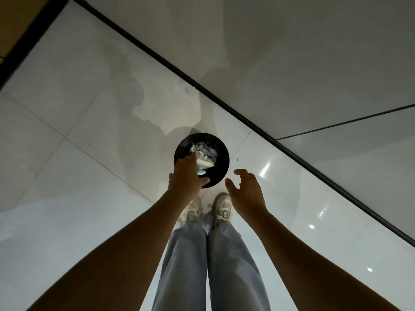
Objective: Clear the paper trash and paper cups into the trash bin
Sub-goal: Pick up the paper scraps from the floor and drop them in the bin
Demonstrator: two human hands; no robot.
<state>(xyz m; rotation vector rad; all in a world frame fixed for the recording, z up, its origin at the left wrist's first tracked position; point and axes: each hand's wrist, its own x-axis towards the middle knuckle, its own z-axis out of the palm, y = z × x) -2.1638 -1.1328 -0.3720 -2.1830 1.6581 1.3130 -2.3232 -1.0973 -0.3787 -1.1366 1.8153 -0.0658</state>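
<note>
A: Start at the left. What is the left hand [187, 176] doing?

B: It reaches out over the near rim of the black trash bin [221, 162], palm down. Just past its fingers [189, 159] sits a pale crumpled wad [203, 164]. Whether the fingers hold that wad or have just let it go, I cannot tell; their tips are hidden against the bin's mouth.

A: And the bin itself?

B: Round, dark, standing on the pale tiled floor [78, 131] right in front of the person's sneakers [221, 208]. It already holds a heap of paper trash [205, 149], white and lilac scraps, rising close to the rim.

A: Any cups?

B: Some rounded white shapes in the heap could be paper cups, but they are too small to be sure.

A: Further right?

B: The right hand [246, 191] hangs beside the bin, just off its rim, fingers spread and loosely curved, holding nothing.

A: So how far along?

B: I judge it well advanced: plenty is in the bin, and this looks like a drop-off. No loose paper or cups lie on the floor in view. Whether more waits elsewhere, the view cannot say, since only floor, wall and legs show.
</note>
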